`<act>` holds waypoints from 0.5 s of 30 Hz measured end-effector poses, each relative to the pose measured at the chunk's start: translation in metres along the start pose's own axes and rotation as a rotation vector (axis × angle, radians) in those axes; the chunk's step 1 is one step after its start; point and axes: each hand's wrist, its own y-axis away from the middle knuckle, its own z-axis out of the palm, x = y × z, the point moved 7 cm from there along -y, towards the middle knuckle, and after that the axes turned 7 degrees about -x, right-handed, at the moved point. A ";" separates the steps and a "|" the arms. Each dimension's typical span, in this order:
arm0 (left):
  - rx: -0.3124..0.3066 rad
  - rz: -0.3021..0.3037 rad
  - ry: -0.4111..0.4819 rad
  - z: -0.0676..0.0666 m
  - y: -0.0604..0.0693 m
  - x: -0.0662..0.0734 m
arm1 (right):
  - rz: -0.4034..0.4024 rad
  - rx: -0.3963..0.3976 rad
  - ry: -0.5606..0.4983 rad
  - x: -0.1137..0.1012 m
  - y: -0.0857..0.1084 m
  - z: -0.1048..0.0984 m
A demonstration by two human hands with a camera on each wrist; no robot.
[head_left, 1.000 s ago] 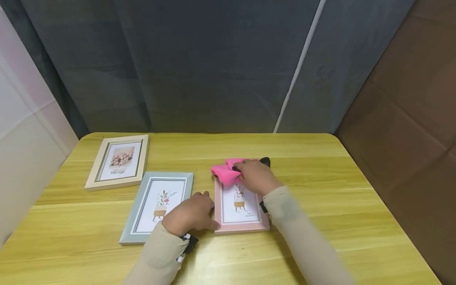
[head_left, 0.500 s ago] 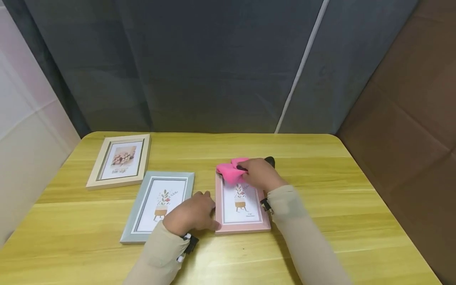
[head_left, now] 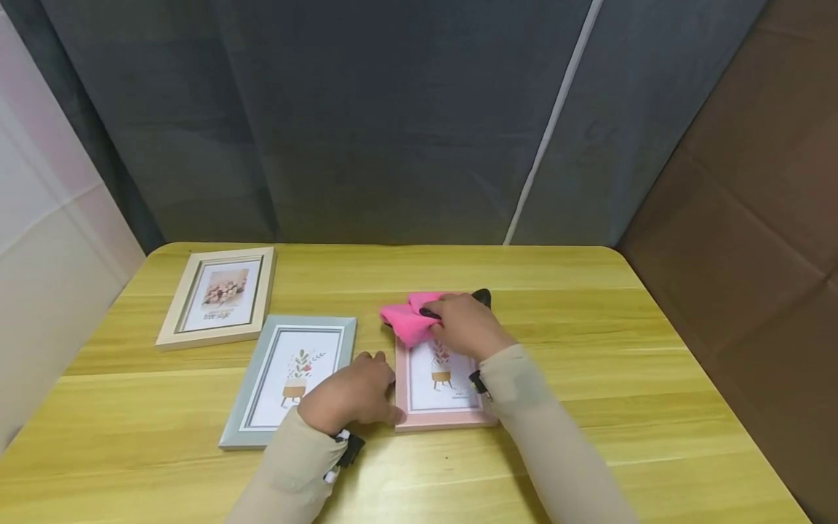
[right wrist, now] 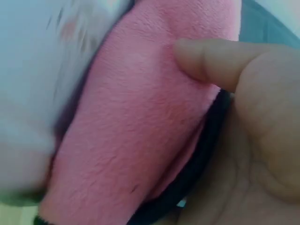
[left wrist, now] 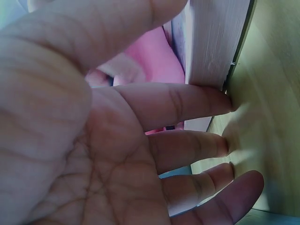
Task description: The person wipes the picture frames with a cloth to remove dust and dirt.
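A pink picture frame lies flat on the table, its print showing a potted plant. My left hand steadies it at the lower left: the thumb rests at the corner, and the index fingertip touches the frame's side in the left wrist view. Those fingers are nearly straight, their tips down at the tabletop. My right hand grips a folded pink cloth with dark edging and presses it over the frame's upper part. In the right wrist view the thumb pinches the cloth. The frame's top edge is hidden.
A light blue picture frame lies just left, partly under my left hand and sleeve. Farther back left is a cream picture frame. The wooden table ends at a dark curtain, with a brown panel at right.
My right hand and the cloth shifted slightly right along the frame's top, then back left, past the frame's left edge. The left hand and the frames stayed in place.
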 end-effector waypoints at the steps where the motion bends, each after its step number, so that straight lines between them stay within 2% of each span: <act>1: -0.001 -0.001 0.006 0.000 0.000 0.000 | 0.018 0.003 0.007 0.006 0.003 -0.002; 5: -0.005 -0.006 0.020 0.001 -0.001 0.000 | 0.111 0.014 0.007 0.031 0.010 -0.007; 8: -0.011 -0.013 0.017 0.000 0.000 0.000 | 0.153 0.004 -0.008 0.039 0.009 -0.006; 10: -0.011 -0.012 0.010 0.000 0.001 0.001 | 0.127 -0.007 -0.018 0.034 0.004 -0.001; 15: -0.003 0.010 -0.009 -0.001 0.001 0.002 | -0.046 -0.028 -0.058 0.002 -0.010 0.009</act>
